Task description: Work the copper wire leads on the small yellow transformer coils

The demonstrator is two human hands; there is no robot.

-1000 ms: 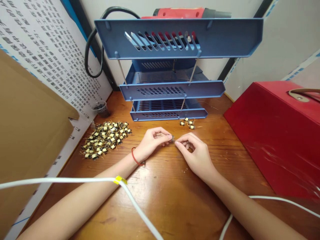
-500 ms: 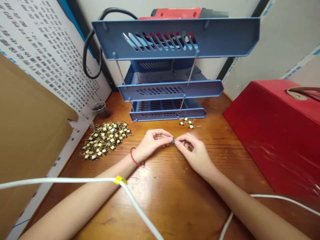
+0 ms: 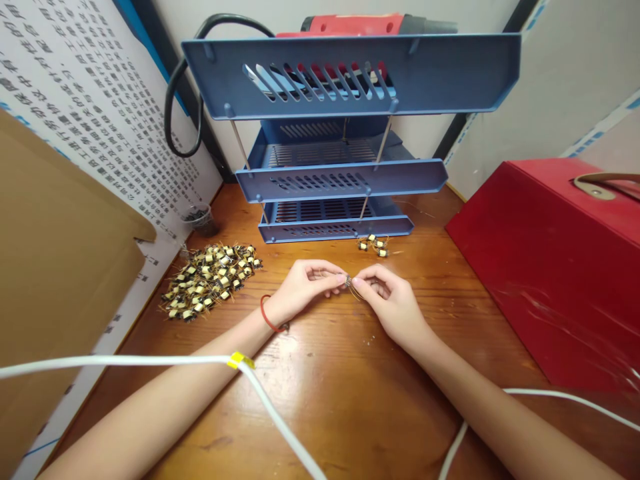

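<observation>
In the head view, my left hand (image 3: 307, 283) pinches a small pinned coil transformer (image 3: 347, 281) between thumb and forefinger. Its metal pins face right, and thin copper-coloured wires trail down from it. My right hand (image 3: 393, 303) is closed at the pins, thumb against forefinger, seemingly on one of the fine wires; the fingertips hide most of it. To the left lies a heap of similar transformers (image 3: 213, 280), with yellow tops, black bases and loose wires. Several more transformers (image 3: 380, 245) sit apart, beyond my hands.
A blue three-tier tray rack (image 3: 340, 180) stands at the back, with a red power tool (image 3: 355, 27) on top. A cup of dark bits (image 3: 200, 220) is at back left, a red box (image 3: 540, 267) at right. A white cable (image 3: 150, 361) crosses in front of my left forearm.
My right hand has shifted slightly right, widening the gap between my fingertips. More of the transformer's pins and trailing wires now show. The heap and the separate group stay put.
</observation>
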